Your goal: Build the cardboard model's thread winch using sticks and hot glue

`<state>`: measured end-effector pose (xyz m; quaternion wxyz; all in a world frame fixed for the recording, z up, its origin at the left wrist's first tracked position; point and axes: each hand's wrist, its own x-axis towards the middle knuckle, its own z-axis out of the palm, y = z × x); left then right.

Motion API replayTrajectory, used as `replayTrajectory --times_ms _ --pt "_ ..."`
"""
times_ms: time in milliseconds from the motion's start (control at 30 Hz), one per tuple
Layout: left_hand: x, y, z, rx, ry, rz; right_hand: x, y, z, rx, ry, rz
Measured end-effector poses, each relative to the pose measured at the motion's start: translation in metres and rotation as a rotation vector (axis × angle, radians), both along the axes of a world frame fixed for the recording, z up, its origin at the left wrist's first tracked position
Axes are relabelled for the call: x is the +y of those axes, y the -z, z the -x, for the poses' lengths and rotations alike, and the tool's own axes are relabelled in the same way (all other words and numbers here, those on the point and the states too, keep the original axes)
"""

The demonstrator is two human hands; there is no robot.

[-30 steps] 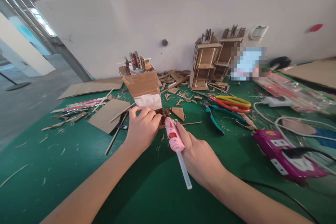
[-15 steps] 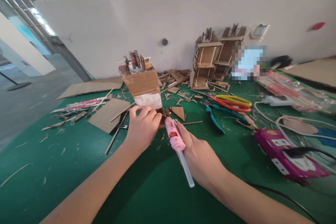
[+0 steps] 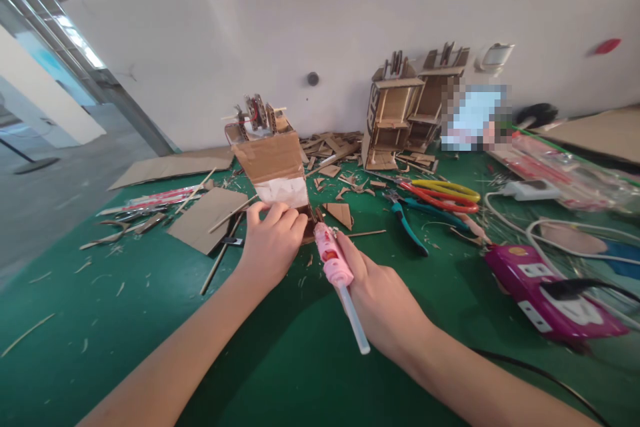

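My left hand (image 3: 270,243) grips the bottom of a cardboard model (image 3: 273,163), a tall brown box with a white patch and small parts sticking out on top. My right hand (image 3: 380,297) is closed round a pink hot glue gun (image 3: 333,260). Its nozzle points at the model's base right beside my left fingers. A clear glue stick (image 3: 355,320) sticks out of the gun's back toward me. Both hands rest over the green mat (image 3: 150,320).
Cardboard scraps and flat sheets (image 3: 205,217) lie to the left and behind. A cardboard shelf model (image 3: 400,117) stands by the wall. Pliers (image 3: 410,230) and orange-yellow cutters (image 3: 440,195) lie right of the hands. A purple power strip (image 3: 555,297) with cables sits at the right.
Hardly anything changed. The glue gun tilted slightly, its glue stick end swinging a little to the right, while my left hand stayed on the model.
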<state>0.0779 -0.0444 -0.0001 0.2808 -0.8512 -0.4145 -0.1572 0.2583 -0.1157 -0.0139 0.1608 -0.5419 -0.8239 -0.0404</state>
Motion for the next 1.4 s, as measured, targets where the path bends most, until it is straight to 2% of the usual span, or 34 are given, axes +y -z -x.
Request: replayTrajectory --times_ms 400,933,1033,1133,1267,1400 --pt "0.001 0.002 0.000 -0.076 0.017 0.013 0.000 0.001 0.000 -0.012 0.006 0.050" --pt "0.001 0.000 0.000 -0.036 0.004 0.009 0.001 -0.001 0.000 -0.018 0.012 0.046" --pt "0.001 0.002 0.001 -0.037 0.002 0.010 0.000 -0.001 -0.001 -0.026 0.004 0.001" --pt "0.002 0.003 0.002 -0.055 0.016 -0.008 -0.002 0.003 -0.005 -0.015 -0.019 -0.106" --pt "0.002 -0.001 0.003 -0.051 -0.002 -0.022 -0.003 0.010 -0.013 0.083 -0.063 -0.196" --pt "0.002 -0.004 0.007 -0.055 -0.023 -0.022 -0.003 0.003 -0.020 0.365 -0.021 -0.072"
